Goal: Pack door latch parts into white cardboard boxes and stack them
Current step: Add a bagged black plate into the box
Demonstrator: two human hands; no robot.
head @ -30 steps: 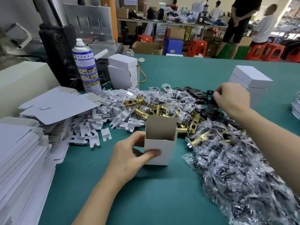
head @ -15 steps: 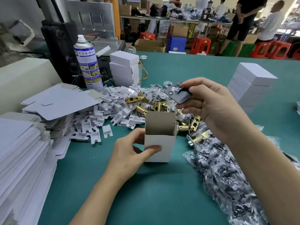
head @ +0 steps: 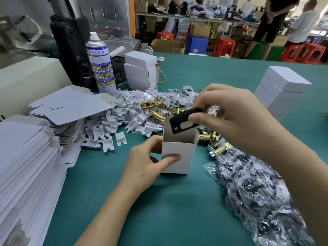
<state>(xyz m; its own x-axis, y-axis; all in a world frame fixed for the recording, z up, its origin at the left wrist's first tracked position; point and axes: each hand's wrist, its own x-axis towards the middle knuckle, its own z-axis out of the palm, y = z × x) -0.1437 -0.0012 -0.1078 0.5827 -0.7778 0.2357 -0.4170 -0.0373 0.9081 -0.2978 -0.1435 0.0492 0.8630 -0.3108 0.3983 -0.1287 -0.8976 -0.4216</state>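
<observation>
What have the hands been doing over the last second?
The right hand reached far out, picked up a black plate and carried it back. It now pinches the plate over the open box, with the lower end at the opening. The left hand stayed holding the box, which did not move.

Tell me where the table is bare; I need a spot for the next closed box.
Bare green table lies in front of the open box, between the left hand and the bagged parts. Another patch: between the back stack and the right stack. Crowded: inserts, brass latches and flat cartons, behind and left.
</observation>
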